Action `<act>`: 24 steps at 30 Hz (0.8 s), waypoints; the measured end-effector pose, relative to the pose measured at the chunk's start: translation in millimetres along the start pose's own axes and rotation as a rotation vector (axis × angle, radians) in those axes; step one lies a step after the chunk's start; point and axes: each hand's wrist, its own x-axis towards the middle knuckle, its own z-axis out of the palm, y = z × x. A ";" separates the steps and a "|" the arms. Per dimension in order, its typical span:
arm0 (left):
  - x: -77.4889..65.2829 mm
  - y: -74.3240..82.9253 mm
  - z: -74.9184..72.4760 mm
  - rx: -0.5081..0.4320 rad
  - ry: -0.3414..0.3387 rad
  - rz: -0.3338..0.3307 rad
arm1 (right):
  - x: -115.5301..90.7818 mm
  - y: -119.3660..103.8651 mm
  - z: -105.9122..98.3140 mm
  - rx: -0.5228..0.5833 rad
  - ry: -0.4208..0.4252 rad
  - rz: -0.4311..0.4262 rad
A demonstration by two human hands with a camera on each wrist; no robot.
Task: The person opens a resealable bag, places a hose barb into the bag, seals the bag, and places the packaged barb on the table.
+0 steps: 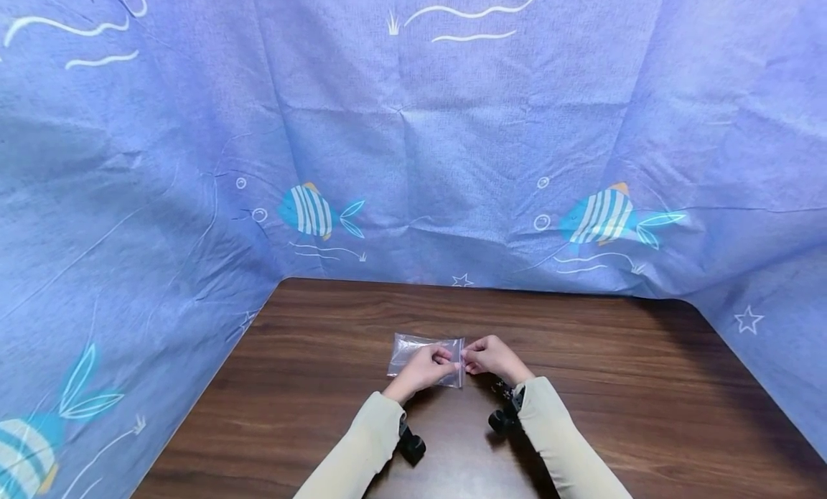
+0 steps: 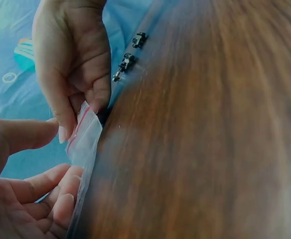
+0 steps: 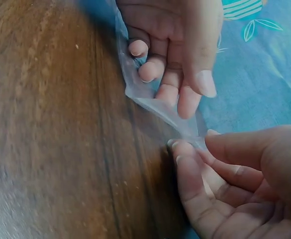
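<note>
A clear zip-lock bag (image 1: pixel 407 350) lies flat on the table, its sealing strip towards the right. My right hand (image 1: pixel 495 358) pinches the bag's right edge between thumb and fingers, as the right wrist view also shows at the lifted plastic (image 3: pixel 157 109). My left hand (image 1: pixel 421 370) is over the bag, its fingers touching the plastic. In the left wrist view the left thumb (image 2: pixel 23 135) stands apart from those fingers, and a red line runs along the bag's mouth (image 2: pixel 88 134). Whether anything is inside the bag cannot be made out.
The brown wood-grain table (image 1: pixel 633 384) spreads around both hands. A blue cloth with fish prints (image 1: pixel 465 161) hangs behind the table and at its sides. Black camera mounts are on both wrists, the left one (image 1: pixel 411 445) close above the tabletop.
</note>
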 end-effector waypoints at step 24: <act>-0.5 -4.6 5.6 0.000 0.110 0.018 | 3.3 9.5 4.3 0.130 -0.094 -0.037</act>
